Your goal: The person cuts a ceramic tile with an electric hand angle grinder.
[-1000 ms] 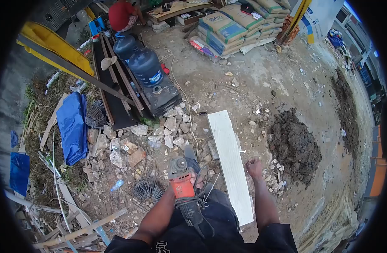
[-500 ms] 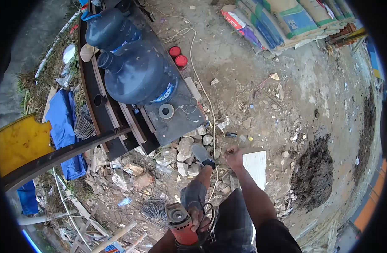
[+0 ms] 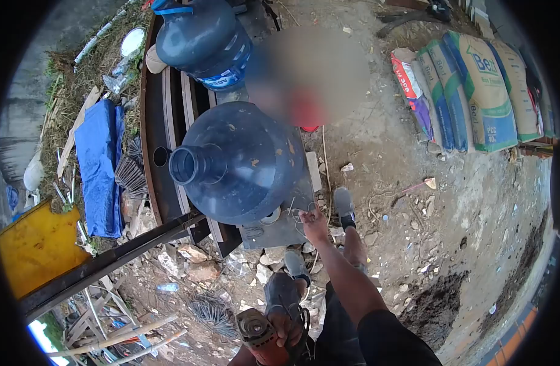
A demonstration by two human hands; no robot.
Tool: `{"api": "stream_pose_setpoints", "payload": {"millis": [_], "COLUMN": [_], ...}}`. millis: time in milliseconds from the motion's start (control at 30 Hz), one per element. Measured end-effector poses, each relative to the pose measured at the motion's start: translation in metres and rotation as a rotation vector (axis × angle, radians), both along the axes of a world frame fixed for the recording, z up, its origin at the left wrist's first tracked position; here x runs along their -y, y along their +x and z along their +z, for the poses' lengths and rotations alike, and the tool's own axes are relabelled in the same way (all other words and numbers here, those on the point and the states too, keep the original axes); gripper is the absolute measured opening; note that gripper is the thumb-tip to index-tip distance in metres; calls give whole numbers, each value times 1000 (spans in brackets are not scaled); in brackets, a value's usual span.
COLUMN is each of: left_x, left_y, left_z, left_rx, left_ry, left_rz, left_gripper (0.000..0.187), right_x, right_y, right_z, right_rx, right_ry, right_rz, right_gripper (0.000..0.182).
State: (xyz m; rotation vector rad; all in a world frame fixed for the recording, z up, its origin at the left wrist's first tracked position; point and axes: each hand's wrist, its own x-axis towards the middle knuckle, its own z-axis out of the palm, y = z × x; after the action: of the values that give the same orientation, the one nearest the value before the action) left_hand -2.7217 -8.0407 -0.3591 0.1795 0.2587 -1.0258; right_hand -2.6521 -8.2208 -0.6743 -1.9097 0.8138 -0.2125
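My left hand (image 3: 286, 330) is wrapped around a red power tool with a grey metal head, which looks like an angle grinder (image 3: 271, 352). A dark cord (image 3: 306, 323) loops beside it. My right hand (image 3: 315, 225) reaches out with fingers apart and appears to hold nothing. It is near the end of a dark metal plate (image 3: 262, 237), close to a loop of thin wire (image 3: 294, 210). Just left of that wire, a pale ring-shaped roll (image 3: 272, 216) is partly hidden behind a large blue water bottle (image 3: 249, 165) lying on its side.
A second blue bottle (image 3: 201, 43) lies behind the first. Steel beams (image 3: 103, 265) run along the left. Loose rocks (image 3: 201, 270) and bundled rods (image 3: 213, 315) lie near my feet. Cement bags (image 3: 484, 91) are stacked at upper right, with a dark soil heap (image 3: 437, 308) below.
I have stepped closer to the bottles, and both my shoes now show. My right hand has moved toward the plate's end, its fingers opening. The power tool stays in my left hand.
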Motion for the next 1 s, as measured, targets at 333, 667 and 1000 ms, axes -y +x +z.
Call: {"api": "stream_pose_setpoints", "payload": {"millis": [333,667,1000], "left_x": [131,175,245], "left_y": [43,48,-7], "left_z": [-42,-61,-44], "left_rx": [-41,-32,339], "left_ry": [-127,-251,82], "left_rz": [150,256,1160], "left_gripper": [38,40,65], "right_x": [159,178,-61], "right_y": [68,386,260], "right_z": [-49,82,40], "right_rx": [-101,-3,451], "right_ry": [-5,-461,-497], "right_rz": [77,871,1878], "right_gripper": [36,39,35]}}
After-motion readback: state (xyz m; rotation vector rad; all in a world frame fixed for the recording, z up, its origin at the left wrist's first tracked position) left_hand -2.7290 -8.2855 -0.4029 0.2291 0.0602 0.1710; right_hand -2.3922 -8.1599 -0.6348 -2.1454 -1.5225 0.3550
